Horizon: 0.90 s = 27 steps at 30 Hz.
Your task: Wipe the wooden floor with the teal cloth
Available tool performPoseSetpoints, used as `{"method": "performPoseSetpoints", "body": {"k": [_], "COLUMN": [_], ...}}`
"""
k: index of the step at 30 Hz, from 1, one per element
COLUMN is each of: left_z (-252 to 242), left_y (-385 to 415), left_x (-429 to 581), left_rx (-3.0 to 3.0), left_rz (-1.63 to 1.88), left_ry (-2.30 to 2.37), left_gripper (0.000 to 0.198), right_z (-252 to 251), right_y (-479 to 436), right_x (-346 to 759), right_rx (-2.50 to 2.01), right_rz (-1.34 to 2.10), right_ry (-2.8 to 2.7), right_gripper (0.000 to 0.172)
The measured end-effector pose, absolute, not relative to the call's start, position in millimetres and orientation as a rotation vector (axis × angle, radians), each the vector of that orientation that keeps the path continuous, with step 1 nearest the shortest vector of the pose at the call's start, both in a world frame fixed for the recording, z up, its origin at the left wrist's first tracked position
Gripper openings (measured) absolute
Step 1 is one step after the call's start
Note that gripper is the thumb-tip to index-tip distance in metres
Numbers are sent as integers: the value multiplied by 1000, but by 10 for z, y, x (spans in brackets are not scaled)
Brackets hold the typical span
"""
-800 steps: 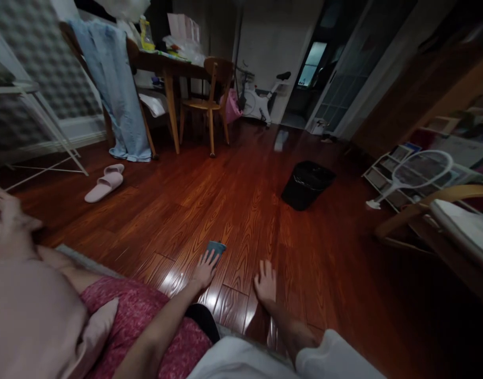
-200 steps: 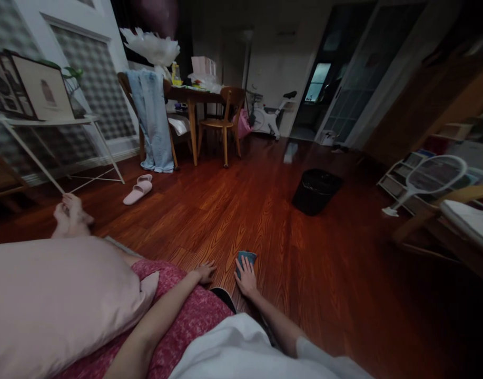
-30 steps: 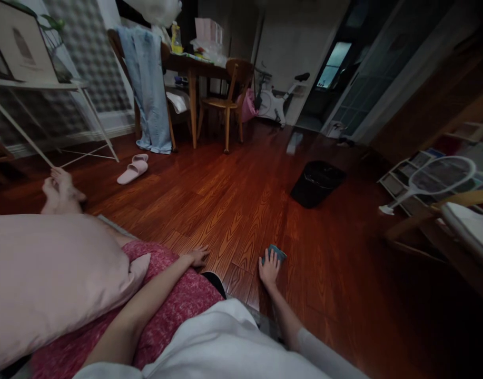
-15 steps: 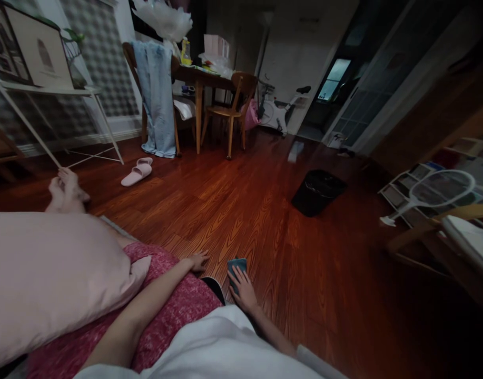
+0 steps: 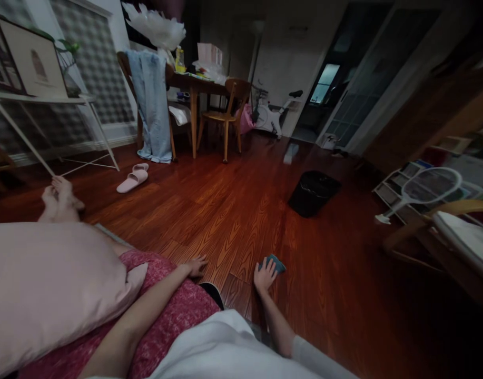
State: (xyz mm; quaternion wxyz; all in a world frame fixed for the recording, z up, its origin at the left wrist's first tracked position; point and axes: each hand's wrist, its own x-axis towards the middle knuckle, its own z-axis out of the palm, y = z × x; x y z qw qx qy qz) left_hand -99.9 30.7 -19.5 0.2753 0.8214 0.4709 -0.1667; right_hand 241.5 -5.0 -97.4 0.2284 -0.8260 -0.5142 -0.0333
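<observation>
My right hand (image 5: 265, 275) lies flat with its fingers spread on a blue-green cloth (image 5: 279, 264), pressing it against the wooden floor (image 5: 241, 221). Part of the cloth is covered by the palm and fingers; one corner sticks out to the right. Off to the left, my left hand (image 5: 197, 266) rests with fingers stretched out at the floor, just past a dark pink patterned fabric (image 5: 186, 300) over the lap. It holds nothing that I can see.
A black waste bin (image 5: 314, 193) stands ahead on the right. Pink slippers (image 5: 132, 179) lie on the left near bare feet (image 5: 59, 200). A pink pillow (image 5: 55, 279) covers the legs. Farther off are a wooden chair (image 5: 225, 116), a table and an electric swatter (image 5: 431, 187).
My right hand has slid to the right over the floor, and the cloth has moved and turned with it. My left hand stays in about the same place. The view has shifted slightly.
</observation>
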Motion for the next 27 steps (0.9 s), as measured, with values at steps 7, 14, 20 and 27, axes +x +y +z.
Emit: {"method": "performPoseSetpoints", "body": {"k": [7, 14, 20, 27], "left_z": [-198, -228, -250, -240], "left_y": [304, 308, 308, 315], "left_x": [-1013, -1017, -1014, -1019], "left_rx": [2202, 2200, 2212, 2219], "left_rz": [-424, -418, -410, -425], "left_ry": [1268, 1261, 1262, 1264], "left_gripper": [78, 79, 80, 80], "right_z": [-886, -755, -870, -985], "right_y": [-365, -924, -820, -112], "right_x": [1587, 2175, 3008, 2636], "right_rx": [-1755, -1373, -1806, -2196], "right_rz": [38, 117, 2, -125], "right_ry": [-2227, -2511, -2184, -1445], "right_gripper": [56, 55, 52, 65]}}
